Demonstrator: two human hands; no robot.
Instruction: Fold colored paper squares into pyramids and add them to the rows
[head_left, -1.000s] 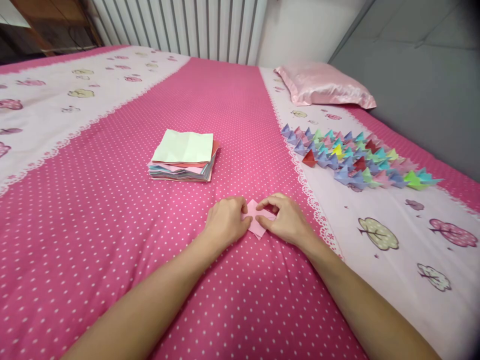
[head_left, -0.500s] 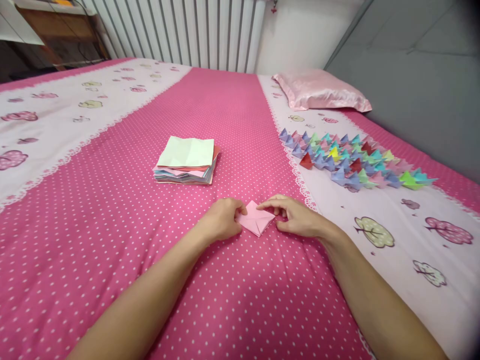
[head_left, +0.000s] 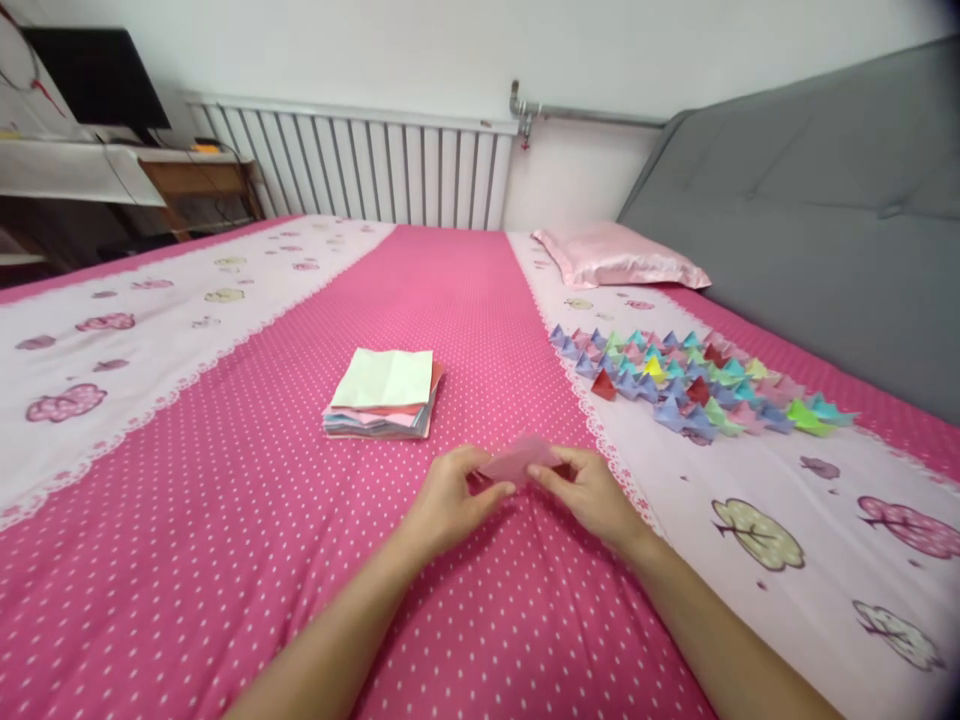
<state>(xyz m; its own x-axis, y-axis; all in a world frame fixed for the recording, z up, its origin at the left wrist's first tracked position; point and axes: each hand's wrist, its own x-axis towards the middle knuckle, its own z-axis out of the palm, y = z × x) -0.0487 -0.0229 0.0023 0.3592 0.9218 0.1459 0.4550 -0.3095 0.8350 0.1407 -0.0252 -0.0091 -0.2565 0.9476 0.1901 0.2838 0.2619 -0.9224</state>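
A small folded pink paper (head_left: 516,461) is pinched between both my hands just above the pink dotted bedspread (head_left: 225,520). My left hand (head_left: 450,500) grips its left side with curled fingers. My right hand (head_left: 589,490) grips its right side, thumb on top. The paper is slightly blurred and looks lifted off the bed. Beyond my hands lies a stack of coloured square papers (head_left: 384,405) with a pale green sheet on top. To the right, several folded paper pieces in many colours (head_left: 686,385) lie in rows on the white strip of the spread.
A pink satin pillow (head_left: 619,255) lies at the bed's far right by the grey headboard (head_left: 810,220). A white radiator (head_left: 360,165) runs along the far wall. A desk with a dark monitor (head_left: 97,80) stands at the far left.
My hands have lifted the pink paper off the bedspread and closed in on it. The view has tilted up, showing the wall and desk.
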